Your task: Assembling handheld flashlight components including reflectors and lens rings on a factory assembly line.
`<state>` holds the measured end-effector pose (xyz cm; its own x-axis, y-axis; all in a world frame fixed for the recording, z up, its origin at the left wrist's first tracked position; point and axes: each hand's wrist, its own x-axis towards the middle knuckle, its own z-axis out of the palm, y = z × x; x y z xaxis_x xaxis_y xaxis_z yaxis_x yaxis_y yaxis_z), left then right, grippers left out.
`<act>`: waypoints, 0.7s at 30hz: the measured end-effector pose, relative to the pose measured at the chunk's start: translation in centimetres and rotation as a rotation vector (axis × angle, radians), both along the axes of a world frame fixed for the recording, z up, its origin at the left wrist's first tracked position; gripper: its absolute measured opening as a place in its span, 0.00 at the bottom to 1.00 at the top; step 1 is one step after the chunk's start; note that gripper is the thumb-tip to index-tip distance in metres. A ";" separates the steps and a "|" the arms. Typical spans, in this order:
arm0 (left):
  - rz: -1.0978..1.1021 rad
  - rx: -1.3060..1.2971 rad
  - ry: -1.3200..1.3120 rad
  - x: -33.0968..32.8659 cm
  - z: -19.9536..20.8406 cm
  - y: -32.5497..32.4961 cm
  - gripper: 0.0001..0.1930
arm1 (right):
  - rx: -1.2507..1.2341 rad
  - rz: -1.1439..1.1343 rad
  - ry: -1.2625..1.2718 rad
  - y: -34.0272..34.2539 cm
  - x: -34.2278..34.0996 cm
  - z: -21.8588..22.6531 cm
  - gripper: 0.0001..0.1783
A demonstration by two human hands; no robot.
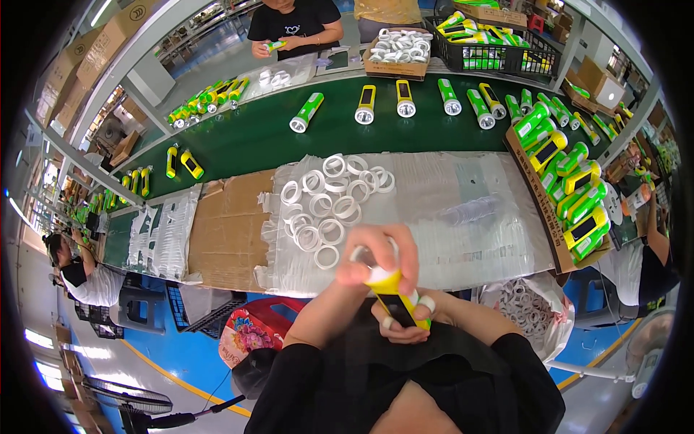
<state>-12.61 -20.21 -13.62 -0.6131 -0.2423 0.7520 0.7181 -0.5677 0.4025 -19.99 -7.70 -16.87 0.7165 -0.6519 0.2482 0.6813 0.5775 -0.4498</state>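
A yellow and green flashlight (pixel 394 295) with a dark panel on its side is held tilted in front of my chest. My right hand (pixel 405 322) is closed around the lower part of its body, with white wraps on some fingertips. Over the flashlight's head end, my left hand (pixel 382 257) curls its thumb and fingers, slightly blurred. A pale round rim shows between those fingers; whether it is a separate ring I cannot tell. Just beyond my left hand, many loose white rings (pixel 331 231) lie on the plastic-covered worktop (pixel 448 246).
A carton (pixel 543 199) of flashlights stands at the right. Beyond the worktop, a green conveyor belt (pixel 260 137) carries spaced flashlights. A box of white rings (pixel 396 69) and a black crate (pixel 499 54) sit across it, near a co-worker (pixel 293 29). A bag of rings (pixel 524 307) hangs at lower right.
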 end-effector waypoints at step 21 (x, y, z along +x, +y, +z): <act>0.670 -0.021 -0.745 0.3 0.3 -3.0 0.32 | 0.093 -1.002 0.760 -2.1 -3.6 -1.8 0.20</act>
